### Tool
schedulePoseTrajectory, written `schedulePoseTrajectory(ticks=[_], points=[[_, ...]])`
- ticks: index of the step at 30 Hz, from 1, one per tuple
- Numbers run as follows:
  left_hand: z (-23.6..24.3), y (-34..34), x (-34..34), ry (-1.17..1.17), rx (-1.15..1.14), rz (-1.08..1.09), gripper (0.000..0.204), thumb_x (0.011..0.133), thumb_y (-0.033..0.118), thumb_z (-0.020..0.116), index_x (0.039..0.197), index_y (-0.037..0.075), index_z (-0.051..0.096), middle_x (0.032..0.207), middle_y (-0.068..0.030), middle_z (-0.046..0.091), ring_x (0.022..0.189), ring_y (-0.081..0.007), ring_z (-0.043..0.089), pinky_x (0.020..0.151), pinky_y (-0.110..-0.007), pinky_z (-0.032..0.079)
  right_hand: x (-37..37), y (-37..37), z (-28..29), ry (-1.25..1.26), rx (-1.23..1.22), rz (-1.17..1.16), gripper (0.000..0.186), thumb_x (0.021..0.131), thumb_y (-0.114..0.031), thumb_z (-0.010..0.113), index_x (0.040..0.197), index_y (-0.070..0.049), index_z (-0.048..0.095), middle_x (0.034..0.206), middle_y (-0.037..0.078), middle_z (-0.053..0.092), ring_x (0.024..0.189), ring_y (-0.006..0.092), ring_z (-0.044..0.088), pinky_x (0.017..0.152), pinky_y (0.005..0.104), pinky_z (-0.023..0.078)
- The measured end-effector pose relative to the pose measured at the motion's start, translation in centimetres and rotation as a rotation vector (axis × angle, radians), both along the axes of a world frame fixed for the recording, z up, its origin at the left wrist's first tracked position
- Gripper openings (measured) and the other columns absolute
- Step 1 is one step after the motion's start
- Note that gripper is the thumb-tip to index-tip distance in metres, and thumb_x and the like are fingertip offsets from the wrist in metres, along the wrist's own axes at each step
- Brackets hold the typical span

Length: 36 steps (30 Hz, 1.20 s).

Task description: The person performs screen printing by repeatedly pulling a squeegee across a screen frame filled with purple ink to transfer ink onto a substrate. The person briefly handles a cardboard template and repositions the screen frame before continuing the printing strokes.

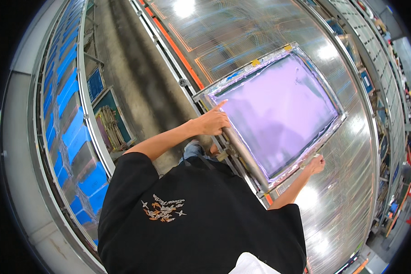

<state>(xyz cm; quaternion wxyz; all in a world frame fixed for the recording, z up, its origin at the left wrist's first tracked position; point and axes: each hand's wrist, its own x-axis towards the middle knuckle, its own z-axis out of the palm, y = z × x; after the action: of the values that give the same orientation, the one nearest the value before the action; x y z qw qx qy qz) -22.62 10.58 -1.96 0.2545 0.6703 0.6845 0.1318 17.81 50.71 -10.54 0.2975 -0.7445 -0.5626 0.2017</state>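
Black shirt (205, 233) comes nearest, back from the fingers, with a white bit (253, 265) over it. Ahead is a big shiny table (345, 192), which runs on past the right fingers, so that side has room. On it lies the purple screen (278, 116), ahead and right of the left fingers, ahead and left of the right ones. It looks nearly square; I can't tell its long way. Left of the left fingers is a rail (182, 82). Left hand (212, 123) is nearer, touching the screen's edge, one finger out, the others curled; right hand (315, 164) is just beside another edge, fingers bunched. I can't tell if either grips.
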Motion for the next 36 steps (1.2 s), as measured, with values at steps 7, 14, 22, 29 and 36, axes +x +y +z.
schedulePoseTrajectory(ticks=[7,14,22,29,36], points=[[0.5,3.6,-2.8,0.002,-0.027,-0.18,0.016,0.073,0.016,0.069,0.088,0.014,0.075,0.082,-0.0024,0.071,0.093,-0.0236,0.068,0.131,-0.06,0.009,0.4,0.3,3.9,0.152,0.031,-0.074,0.039,0.099,-0.04,0.067,0.108,-0.003,0.069,0.08,0.013,0.065,0.069,0.0208,0.059,0.061,0.038,0.048],[-1.6,8.0,-7.1,-0.07,0.014,-0.202,0.015,0.078,0.018,0.068,0.091,0.014,0.073,0.083,-0.005,0.071,0.094,-0.0258,0.069,0.131,-0.059,0.011,-3.1,1.9,9.2,0.374,0.093,-0.111,0.027,0.103,-0.036,0.066,0.106,-0.009,0.066,0.063,-0.003,0.049,0.049,0.0072,0.037,0.042,0.0279,0.023],[-3.5,5.0,-6.8,-0.095,-0.009,-0.245,0.009,0.077,0.02,0.071,0.081,0.012,0.074,0.08,-0.0049,0.071,0.096,-0.0254,0.07,0.131,-0.059,0.008,-3.0,0.6,7.6,0.514,-0.011,-0.035,0.019,0.103,-0.032,0.068,0.107,-0.016,0.059,0.061,-0.005,0.044,0.046,0.0036,0.033,0.037,0.0239,0.02],[-2.8,6.9,-7.0,-0.123,0.025,-0.127,0.01,0.079,0.016,0.069,0.083,0.013,0.077,0.085,-0.0111,0.074,0.099,-0.0297,0.071,0.128,-0.061,0.012,-3.7,1.7,6.0,0.473,-0.007,-0.051,0.017,0.106,-0.032,0.062,0.104,-0.016,0.057,0.059,-0.007,0.039,0.045,0.0035,0.033,0.037,0.0237,0.022],[-0.2,7.5,-7.4,-0.023,-0.091,-0.117,0.02,0.08,0.018,0.07,0.097,0.013,0.079,0.095,-0.0084,0.077,0.106,-0.0283,0.071,0.128,-0.06,0.015,-1.4,2.2,-1.2,0.378,0.123,-0.002,0.02,0.104,-0.031,0.066,0.105,-0.011,0.064,0.06,-0.007,0.045,0.048,0.0051,0.041,0.042,0.0262,0.029]])
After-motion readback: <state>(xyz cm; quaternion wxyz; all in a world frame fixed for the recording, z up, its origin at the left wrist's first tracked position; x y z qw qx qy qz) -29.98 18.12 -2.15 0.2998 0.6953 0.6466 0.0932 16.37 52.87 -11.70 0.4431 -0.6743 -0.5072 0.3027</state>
